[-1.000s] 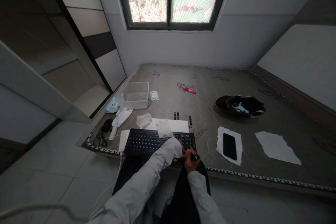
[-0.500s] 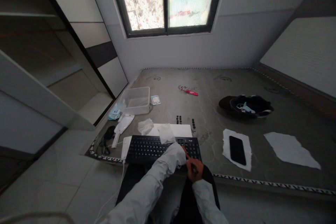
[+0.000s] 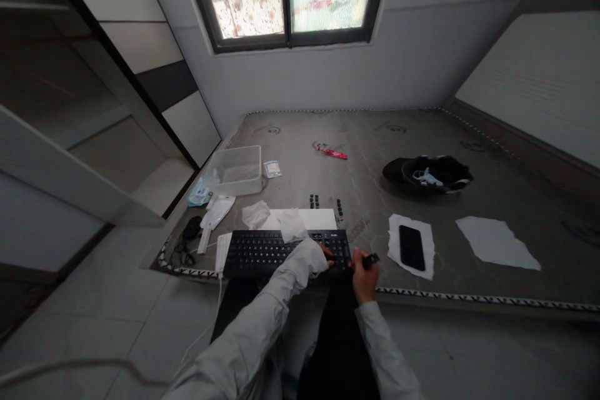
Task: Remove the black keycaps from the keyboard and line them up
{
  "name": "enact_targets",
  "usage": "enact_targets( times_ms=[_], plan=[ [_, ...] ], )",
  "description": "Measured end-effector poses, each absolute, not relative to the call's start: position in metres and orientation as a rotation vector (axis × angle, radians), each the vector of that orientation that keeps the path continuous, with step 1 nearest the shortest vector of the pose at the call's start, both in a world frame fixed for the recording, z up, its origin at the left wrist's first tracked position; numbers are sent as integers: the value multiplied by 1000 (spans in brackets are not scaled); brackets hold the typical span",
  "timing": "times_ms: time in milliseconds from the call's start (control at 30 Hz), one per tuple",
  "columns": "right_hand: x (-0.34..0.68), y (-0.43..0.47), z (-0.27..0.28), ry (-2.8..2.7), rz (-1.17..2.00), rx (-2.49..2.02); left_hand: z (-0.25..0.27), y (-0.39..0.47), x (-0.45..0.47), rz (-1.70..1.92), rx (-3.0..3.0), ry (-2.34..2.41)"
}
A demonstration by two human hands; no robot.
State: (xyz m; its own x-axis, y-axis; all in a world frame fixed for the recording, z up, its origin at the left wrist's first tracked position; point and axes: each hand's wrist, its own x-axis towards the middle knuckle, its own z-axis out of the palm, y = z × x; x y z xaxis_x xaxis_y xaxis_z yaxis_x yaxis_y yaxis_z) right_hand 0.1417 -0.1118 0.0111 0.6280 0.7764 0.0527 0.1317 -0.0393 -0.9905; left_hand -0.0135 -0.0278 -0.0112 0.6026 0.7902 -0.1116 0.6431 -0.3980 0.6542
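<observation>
We see the left hand [image 3: 323, 256] resting on the right end of the black keyboard [image 3: 281, 250], mostly hidden by its sleeve, so we cannot tell how its fingers lie. The right hand [image 3: 362, 275], just right of the keyboard, is closed round a small dark object [image 3: 371, 259]. Farther right of the keyboard, a black phone [image 3: 411, 247] lies on white paper [image 3: 392, 244] on the mattress [image 3: 469, 200].

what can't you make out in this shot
Head view:
- Left hand: mostly covered by its sleeve; its contact with the keyboard is unclear.
- Small dark piece in the right hand: too small to identify.
- Loose keycaps: too small to read.
- Red wrapper: label blurred.
</observation>
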Motion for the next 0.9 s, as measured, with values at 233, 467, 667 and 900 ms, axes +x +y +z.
enact_targets(
  times_ms=[233,467,667,900],
  plan=[
    [157,-108,27,-1075,716,-1751,-25,-22,-7,351,2090,1287],
    [141,-96,26,-1184,775,-1733,-25,-14,-11,370,2131,1337],
    [140,-84,19,-1117,764,-1764,-20,-13,-18,367,2162,1259],
    [158,-79,17,-1096,804,-1771,-23,-12,-14,333,2136,1238]
  ],
)
